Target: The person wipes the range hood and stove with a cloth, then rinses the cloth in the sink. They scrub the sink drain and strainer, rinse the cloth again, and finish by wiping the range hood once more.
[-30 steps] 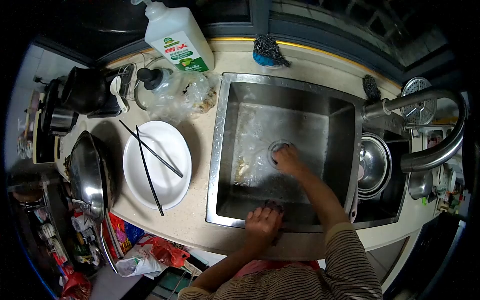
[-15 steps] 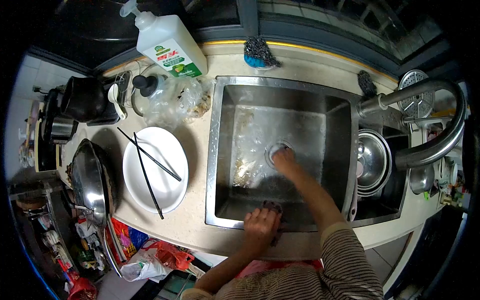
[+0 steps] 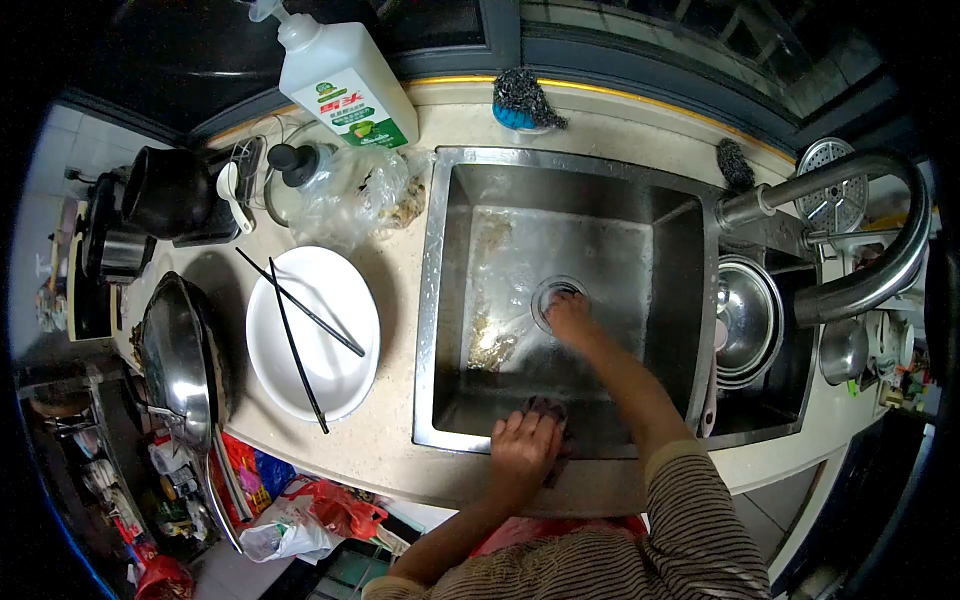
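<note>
My right hand [image 3: 570,316] reaches down to the round drain [image 3: 546,290] in the floor of the steel sink [image 3: 428,300]. Its fingers are bent together inside the drain ring, and what they pinch is hidden. At the sink's front edge, my left hand [image 3: 524,452] is closed over a dark, purplish-brown cloth [image 3: 552,408], pressing it against the rim. Wet brownish residue [image 3: 492,345] lies on the left side of the basin floor.
Left of the sink, a white oval bowl [image 3: 335,385] carries two black chopsticks [image 3: 285,335] across it. A large pump bottle [image 3: 350,80] stands behind. The curved faucet [image 3: 905,240] arches over metal bowls [image 3: 745,310] at right. A lidded wok [image 3: 180,350] sits far left.
The bright, rippling water on the basin floor has thinned, and the floor shows more plainly. My right hand has shifted slightly at the drain. The left hand keeps its place with the cloth.
</note>
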`<state>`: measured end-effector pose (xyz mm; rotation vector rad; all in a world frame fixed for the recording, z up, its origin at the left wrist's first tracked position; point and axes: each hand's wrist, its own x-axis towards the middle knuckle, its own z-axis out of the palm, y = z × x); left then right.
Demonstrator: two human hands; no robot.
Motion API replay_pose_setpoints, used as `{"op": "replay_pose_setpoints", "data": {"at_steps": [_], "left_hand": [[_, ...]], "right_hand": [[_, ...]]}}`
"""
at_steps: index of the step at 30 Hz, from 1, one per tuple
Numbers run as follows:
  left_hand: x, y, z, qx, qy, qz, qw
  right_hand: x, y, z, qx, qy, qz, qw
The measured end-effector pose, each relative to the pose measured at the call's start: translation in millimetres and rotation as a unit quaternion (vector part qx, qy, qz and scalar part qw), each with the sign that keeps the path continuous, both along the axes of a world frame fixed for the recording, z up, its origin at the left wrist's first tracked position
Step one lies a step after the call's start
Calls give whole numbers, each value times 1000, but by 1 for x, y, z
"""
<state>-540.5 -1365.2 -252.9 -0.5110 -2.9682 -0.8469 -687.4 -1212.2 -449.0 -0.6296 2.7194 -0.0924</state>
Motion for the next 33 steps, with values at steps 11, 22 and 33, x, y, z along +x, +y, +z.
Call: {"op": "replay_pose_setpoints", "data": {"at_steps": [11,22,33], "left_hand": [[-1,0,5,13,-15,-3,1000],[2,-1,2,35,-33,4,999],[-2,-2,0,32,10,9,999]], "right_hand": [[-1,4,13,34,3,32,999],[20,4,30,43,66,1,997],[18,-4,43,-30,19,-91,995]]}}
